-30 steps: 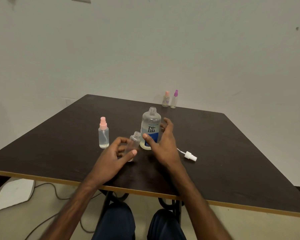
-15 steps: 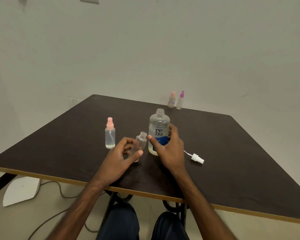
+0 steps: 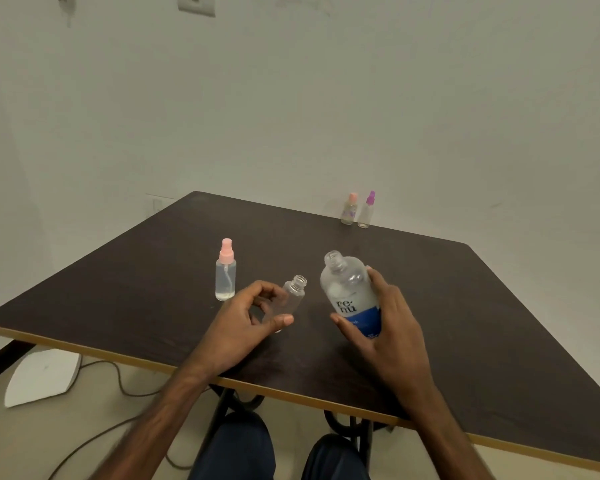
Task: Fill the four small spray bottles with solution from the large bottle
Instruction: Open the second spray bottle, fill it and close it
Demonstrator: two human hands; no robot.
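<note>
My right hand [image 3: 385,327] grips the large clear bottle [image 3: 350,292] with the blue label, lifted off the table and tilted left, its mouth uncapped. My left hand [image 3: 246,323] holds a small clear spray bottle [image 3: 291,299] without its cap, tilted with the open neck toward the large bottle. The two mouths are a short gap apart. A pink-capped small spray bottle [image 3: 226,271] with clear liquid stands upright to the left. At the far table edge stand two more small bottles, one pink-capped [image 3: 349,209] and one purple-capped [image 3: 367,210].
The dark table [image 3: 482,323] has a light wooden front edge, and my knees sit under it. A cable and a white object [image 3: 42,375] lie on the floor at the left. A white wall rises close behind the table.
My right hand has lifted the large bottle off the table and tipped it left toward the small open bottle. The white spray cap on the table is now hidden behind my right hand.
</note>
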